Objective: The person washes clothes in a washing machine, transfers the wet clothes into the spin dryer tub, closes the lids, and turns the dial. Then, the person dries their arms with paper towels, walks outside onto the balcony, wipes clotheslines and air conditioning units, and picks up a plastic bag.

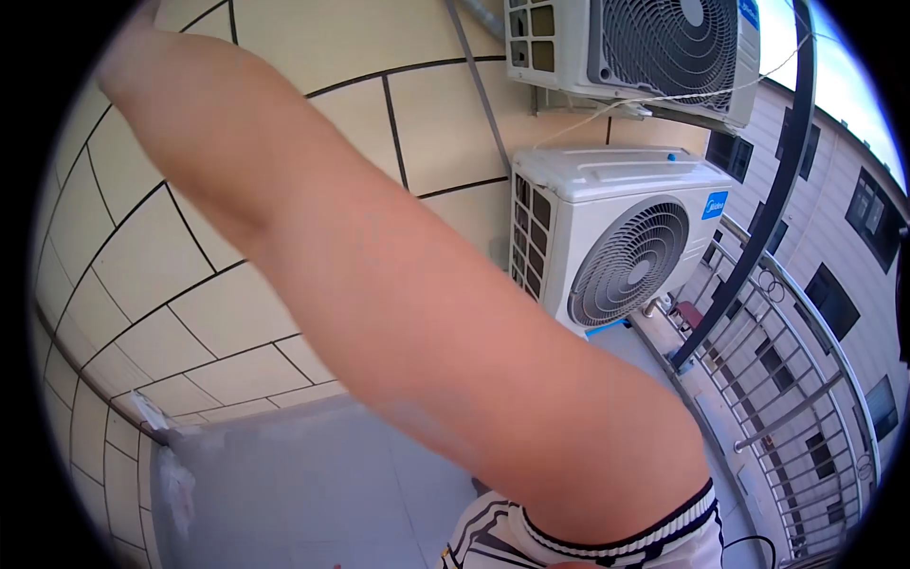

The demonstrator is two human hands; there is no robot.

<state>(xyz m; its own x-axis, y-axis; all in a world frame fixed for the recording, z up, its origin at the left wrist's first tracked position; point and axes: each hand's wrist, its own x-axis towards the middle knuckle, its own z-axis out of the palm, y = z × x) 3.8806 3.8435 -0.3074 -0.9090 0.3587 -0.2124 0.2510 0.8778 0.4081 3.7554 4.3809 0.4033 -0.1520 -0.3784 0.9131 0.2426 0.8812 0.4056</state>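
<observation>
My right arm [417, 313] stretches across the view from the striped sleeve [616, 541] at the bottom right to the upper left edge. It is bent at the elbow. The forearm runs out of view at that edge, so its hand and anything in it are cut off. Behind the arm is a beige tiled wall [351, 123], the surface nearest to where the forearm leaves the view. My left hand does not appear. At the bottom edge a small patch of skin shows beside the sleeve, too little of it to tell what it is.
Two white air conditioner outdoor units, an upper one [555, 71] and a lower one [654, 256], stand along the wall. A dark post [777, 209] and metal railing [758, 436] border the right side. Crumpled clear plastic [175, 488] lies on the grey floor [294, 484].
</observation>
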